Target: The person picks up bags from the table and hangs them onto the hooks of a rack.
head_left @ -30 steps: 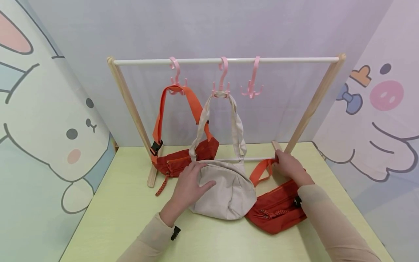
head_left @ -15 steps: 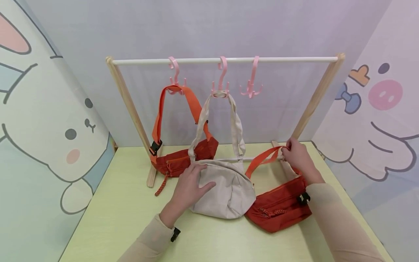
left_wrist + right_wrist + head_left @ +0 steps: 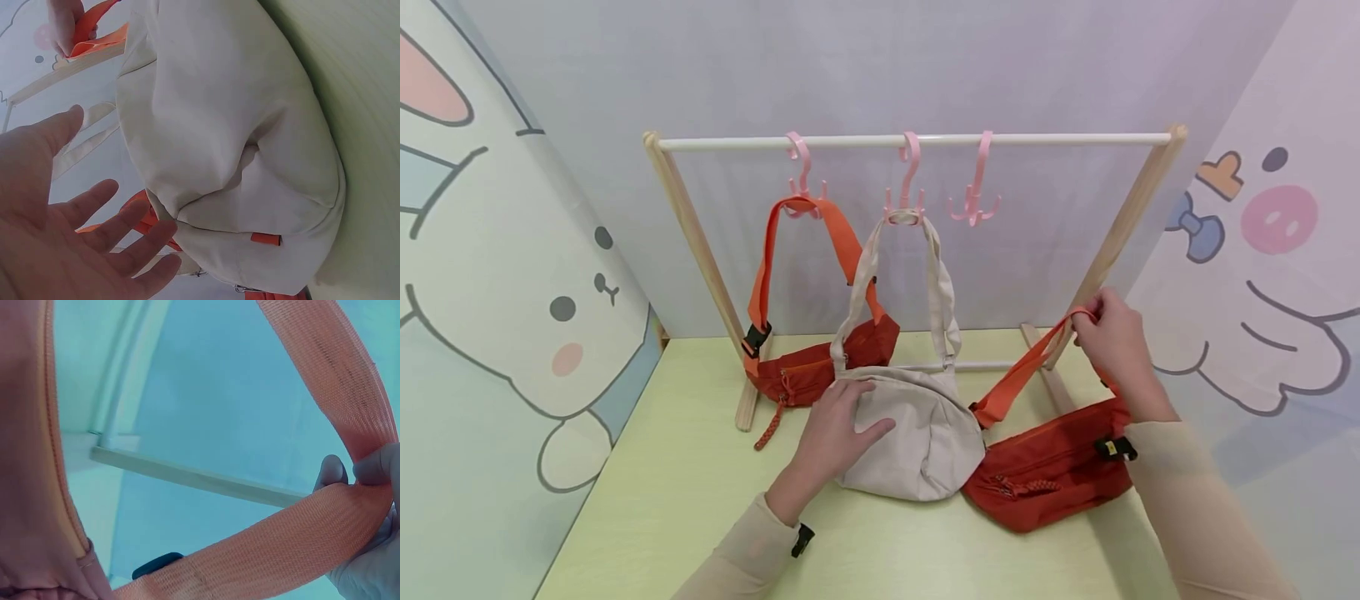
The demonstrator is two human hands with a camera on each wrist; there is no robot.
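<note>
My right hand pinches the orange strap of a red waist bag and holds it raised at the right. That bag's body sits on the table beside a cream shoulder bag. With fingers spread, my left hand is at the cream bag's left side; in the left wrist view its palm faces the bag, and contact is hard to tell. The cream bag's strap hangs from the middle pink hook. A second red waist bag hangs by its orange strap from the left pink hook.
A rack with a white bar and wooden legs stands at the back of the pale yellow table. Nothing hangs from the right pink hook. Cartoon-printed panels flank both sides.
My right hand has risen and moved right, drawing the orange strap up and tighter. The held red bag's right end has shifted slightly right. My left hand has stayed in place.
</note>
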